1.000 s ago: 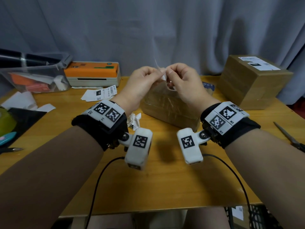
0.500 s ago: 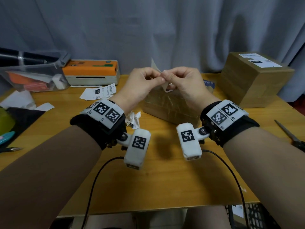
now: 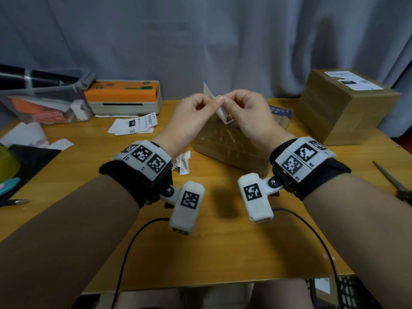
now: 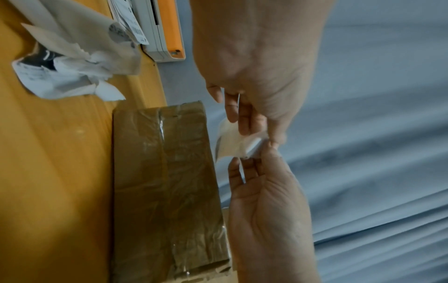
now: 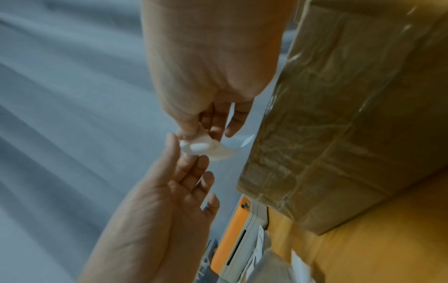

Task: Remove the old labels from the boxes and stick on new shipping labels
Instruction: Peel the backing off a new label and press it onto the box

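Above the taped brown box (image 3: 225, 143), a small crumpled white label (image 3: 219, 108) pinched between both hands (image 3: 225, 108)

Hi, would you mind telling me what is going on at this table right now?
A person is relabelling boxes. Both hands, the left hand and the right hand, are raised above the taped box and pinch a small white label between their fingertips, apparently separating it from its backing. The taped box shows no label from these views. A bigger box at the right already carries one. Label scraps, loose labels and an orange printer lie on the table.
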